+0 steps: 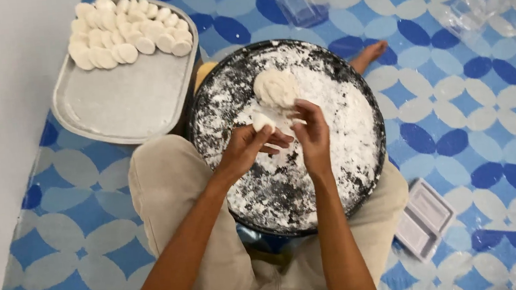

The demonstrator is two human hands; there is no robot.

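Already a good heap of shaped rounds [126, 27] fills one end of the grey tray [124, 104], while the left hand [247, 149] pinches a small dough piece [262, 121] and the right hand [312, 135] nips at the dough lump [275, 89] (much of it unportioned) over the floured black pan [361, 182].

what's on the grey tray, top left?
Flat white dough rounds overlap in rows at the far end of the grey tray; the rest shows bare, flour-dusted metal. Any pieces under the overlapping rounds are covered. Its near right edge is hidden behind the black pan.
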